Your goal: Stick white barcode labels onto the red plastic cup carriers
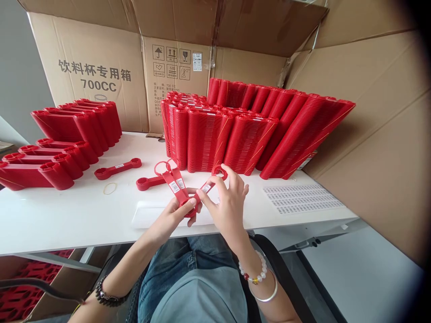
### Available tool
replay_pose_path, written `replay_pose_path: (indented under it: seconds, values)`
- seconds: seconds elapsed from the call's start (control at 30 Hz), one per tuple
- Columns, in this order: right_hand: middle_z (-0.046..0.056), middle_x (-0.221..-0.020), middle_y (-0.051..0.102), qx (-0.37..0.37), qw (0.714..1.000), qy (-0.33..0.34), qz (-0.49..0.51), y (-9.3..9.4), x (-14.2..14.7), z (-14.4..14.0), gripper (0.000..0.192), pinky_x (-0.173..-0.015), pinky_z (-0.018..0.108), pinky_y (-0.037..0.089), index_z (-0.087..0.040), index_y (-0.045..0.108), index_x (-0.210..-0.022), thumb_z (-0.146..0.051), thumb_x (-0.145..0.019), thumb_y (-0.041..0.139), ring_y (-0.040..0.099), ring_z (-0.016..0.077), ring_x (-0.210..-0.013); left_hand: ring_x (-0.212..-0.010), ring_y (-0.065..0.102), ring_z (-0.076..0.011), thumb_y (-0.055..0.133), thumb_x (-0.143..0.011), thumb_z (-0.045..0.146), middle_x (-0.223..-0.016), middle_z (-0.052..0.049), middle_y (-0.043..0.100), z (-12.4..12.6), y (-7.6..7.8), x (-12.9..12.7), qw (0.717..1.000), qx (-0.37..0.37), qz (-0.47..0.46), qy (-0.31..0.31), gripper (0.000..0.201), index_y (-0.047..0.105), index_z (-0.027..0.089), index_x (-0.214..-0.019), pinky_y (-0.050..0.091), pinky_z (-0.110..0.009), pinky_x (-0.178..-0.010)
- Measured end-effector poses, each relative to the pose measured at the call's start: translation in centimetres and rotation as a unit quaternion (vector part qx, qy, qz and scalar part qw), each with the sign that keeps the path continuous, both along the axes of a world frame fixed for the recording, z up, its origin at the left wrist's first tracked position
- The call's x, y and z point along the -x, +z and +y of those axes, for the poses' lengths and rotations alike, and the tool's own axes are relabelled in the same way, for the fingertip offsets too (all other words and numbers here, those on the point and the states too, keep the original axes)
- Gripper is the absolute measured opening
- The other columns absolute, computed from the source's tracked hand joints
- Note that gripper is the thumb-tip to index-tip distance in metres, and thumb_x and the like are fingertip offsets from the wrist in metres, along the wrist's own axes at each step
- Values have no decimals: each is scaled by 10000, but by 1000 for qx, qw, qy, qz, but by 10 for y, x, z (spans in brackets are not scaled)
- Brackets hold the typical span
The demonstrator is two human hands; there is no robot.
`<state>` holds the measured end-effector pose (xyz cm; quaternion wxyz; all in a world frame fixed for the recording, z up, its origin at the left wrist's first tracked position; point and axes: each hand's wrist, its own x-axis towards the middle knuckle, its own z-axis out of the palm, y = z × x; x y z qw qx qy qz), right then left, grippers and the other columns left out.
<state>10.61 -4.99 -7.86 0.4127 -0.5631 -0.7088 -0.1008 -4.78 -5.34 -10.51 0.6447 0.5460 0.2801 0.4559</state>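
Left hand (179,210) clasps the fanned strips (179,194) by their near ends; right hand (228,199), thumb and forefinger parted, touches the strip (205,188) slanting away rightward, hold unclear.

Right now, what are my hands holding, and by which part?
Your left hand holds flat red plastic strips with ringed ends by their near ends; your right hand holds another such strip toward its far ring.
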Motion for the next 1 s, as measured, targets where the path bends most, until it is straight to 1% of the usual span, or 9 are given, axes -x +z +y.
replay_pose_path:
  seconds: [0.07, 0.13, 0.27, 0.33, 0.43, 0.6, 0.7, 0.83, 1.0]
  values:
    - [154, -1416, 488, 10, 1000, -1, 7, 1, -2, 1, 400, -920, 772, 338, -308, 578, -1234, -419, -859, 661, 473, 412, -1264, -587, 458, -82, 518, -970, 419, -802, 11, 532, 0, 0, 0, 1000, -2, 2, -2, 300, 535, 181, -1152, 360, -245, -554]
    - [154, -1426, 476, 22, 999, 3, 27, 1, -4, 2, 554, -941, 762, 335, -333, 481, -1357, -437, -846, 665, 463, 410, -1285, -577, 453, -78, 516, -972, 418, -804, 10, 535, 0, 0, 0, 1000, -5, 3, -5, 301, 534, 182, -1158, 359, -248, -557]
    - [154, -1397, 512, 37, 993, 42, 108, -2, -8, 6, 724, -1023, 678, 344, -282, 392, -1405, -471, -782, 712, 495, 373, -1270, -585, 455, -83, 506, -978, 414, -798, 10, 527, -1, -1, 1, 1000, -10, -3, -16, 295, 535, 184, -1161, 352, -248, -553]
    - [163, -1384, 526, 40, 985, 61, 156, -5, -9, 8, 787, -1032, 640, 368, -247, 358, -1412, -478, -758, 731, 504, 360, -1263, -581, 451, -82, 504, -980, 416, -789, 12, 523, -2, 0, 1, 1000, -14, -6, -24, 295, 538, 185, -1161, 352, -249, -554]
    - [154, -1324, 563, 25, 977, 77, 196, -7, -11, 11, 717, -1021, 584, 409, -225, 399, -1355, -447, -761, 734, 534, 332, -1222, -566, 449, -80, 507, -977, 420, -784, 11, 523, -2, 0, 2, 999, -17, -9, -36, 297, 544, 188, -1159, 349, -250, -548]
    - [97, -1123, 633, -46, 974, 92, 204, -4, -16, 16, 332, -960, 471, 470, -213, 525, -1158, -307, -860, 637, 590, 250, -1059, -550, 464, -76, 512, -971, 431, -786, 5, 533, -4, -1, 0, 999, -4, -18, -45, 295, 551, 184, -1127, 345, -247, -538]
    - [81, -1038, 650, -54, 974, 91, 202, -2, -20, 18, 209, -905, 433, 495, -208, 568, -1085, -292, -896, 596, 607, 232, -982, -534, 461, -68, 522, -963, 438, -773, 12, 531, -4, -1, -2, 999, -1, -18, -46, 296, 547, 178, -1103, 350, -246, -542]
    - [88, -1045, 682, -60, 979, 79, 177, -3, -24, 17, 218, -902, 442, 496, -201, 609, -1101, -315, -916, 586, 629, 240, -975, -528, 456, -74, 527, -952, 448, -758, 12, 526, -3, 1, -5, 999, -1, -2, -36, 314, 550, 165, -1087, 354, -249, -533]
    - [105, -1131, 699, -141, 981, 44, 123, -1, -22, 12, 284, -975, 472, 461, -218, 614, -1185, -318, -921, 585, 626, 263, -1064, -547, 455, -89, 556, -914, 497, -789, -4, 522, -2, 8, -2, 998, -20, 54, -18, 371, 560, 155, -1056, 386, -259, -525]
